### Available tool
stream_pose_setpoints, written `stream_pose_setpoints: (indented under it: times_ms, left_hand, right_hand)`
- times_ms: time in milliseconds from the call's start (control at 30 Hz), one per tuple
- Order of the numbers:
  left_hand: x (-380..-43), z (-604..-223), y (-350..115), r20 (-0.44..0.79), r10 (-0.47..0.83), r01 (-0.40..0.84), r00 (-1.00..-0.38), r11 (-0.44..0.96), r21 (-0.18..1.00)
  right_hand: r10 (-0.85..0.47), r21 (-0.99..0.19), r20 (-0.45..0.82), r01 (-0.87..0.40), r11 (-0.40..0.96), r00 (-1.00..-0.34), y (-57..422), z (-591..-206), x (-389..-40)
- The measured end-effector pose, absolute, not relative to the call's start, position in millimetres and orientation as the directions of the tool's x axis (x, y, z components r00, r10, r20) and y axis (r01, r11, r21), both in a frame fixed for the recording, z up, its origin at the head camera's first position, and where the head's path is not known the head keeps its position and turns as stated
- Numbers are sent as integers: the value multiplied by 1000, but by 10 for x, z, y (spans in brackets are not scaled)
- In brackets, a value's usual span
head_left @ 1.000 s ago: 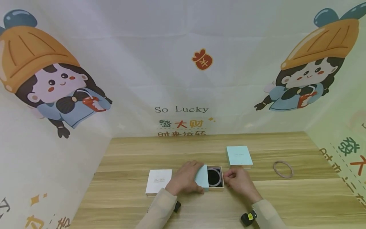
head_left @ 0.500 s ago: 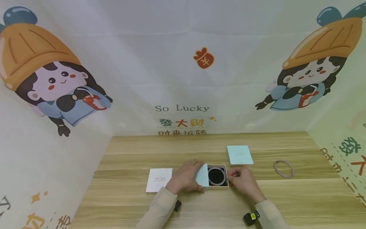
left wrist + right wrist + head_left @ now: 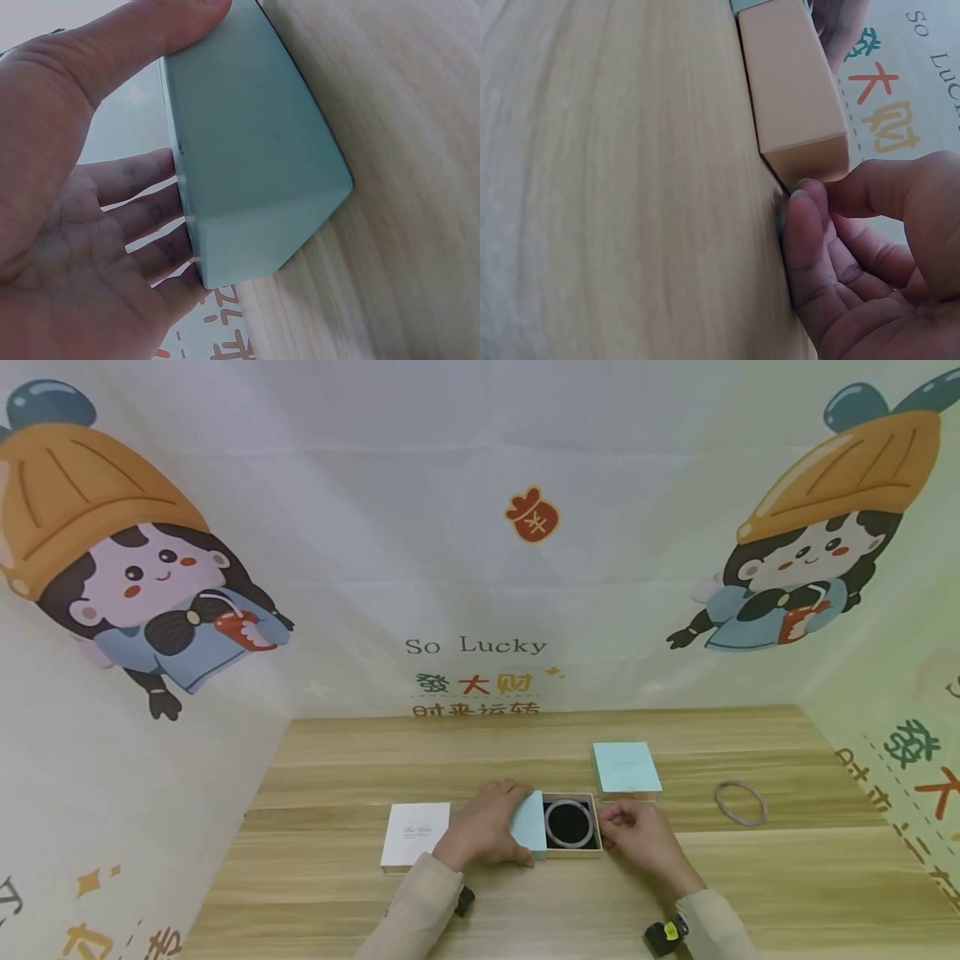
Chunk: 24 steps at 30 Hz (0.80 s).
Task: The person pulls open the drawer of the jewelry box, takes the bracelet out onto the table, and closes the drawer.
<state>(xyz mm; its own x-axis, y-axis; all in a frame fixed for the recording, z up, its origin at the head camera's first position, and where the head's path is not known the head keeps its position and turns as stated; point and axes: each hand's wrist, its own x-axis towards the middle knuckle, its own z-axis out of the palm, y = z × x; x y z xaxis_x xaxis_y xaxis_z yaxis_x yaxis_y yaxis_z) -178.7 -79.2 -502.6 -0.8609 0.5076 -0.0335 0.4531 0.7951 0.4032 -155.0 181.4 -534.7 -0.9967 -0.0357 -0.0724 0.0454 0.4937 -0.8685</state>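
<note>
My left hand (image 3: 487, 827) grips the pale blue sleeve (image 3: 530, 824) of a small jewellery box, thumb on the near side and fingers on the far side. From the sleeve's right end sticks out the beige-sided drawer (image 3: 598, 843), more than half of what shows being a dark lining. A greyish-pink bangle (image 3: 550, 837) lies in it around a black round middle. My right hand (image 3: 641, 837) pinches at the drawer's right end with thumb and index finger; whatever tab may be between the fingertips is hidden. In the right wrist view the drawer's plain side (image 3: 791, 82) faces me.
A closed pale blue box (image 3: 627, 768) stands behind my right hand. A white box (image 3: 415, 835) with small print lies left of my left hand. Another bangle (image 3: 718, 806) rests on the wooden table (image 3: 337, 768) at the right. Printed cloth walls (image 3: 360, 568) enclose the table.
The drawer has slid to the right out of the sleeve with my right hand, showing the whole bangle; in the last half second it has hardly moved. My left hand has stayed in place.
</note>
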Motion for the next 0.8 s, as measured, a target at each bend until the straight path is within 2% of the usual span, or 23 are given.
stream_pose_setpoints:
  times_ms: [267,500,800]
  left_hand:
    - [-1785,-5025,-779,-58,498,433,-865,800,416]
    - [-1782,-5016,-773,-67,495,425,-866,801,421]
    - [-1781,-5013,-772,-69,488,420,-870,807,414]
  right_hand:
    - [-66,-823,-42,-3,567,-997,1817,-5250,-1457]
    - [-131,-751,107,-166,639,-986,1781,-5193,-1411]
    - [-269,-563,230,-354,747,-935,1683,-5093,-1403]
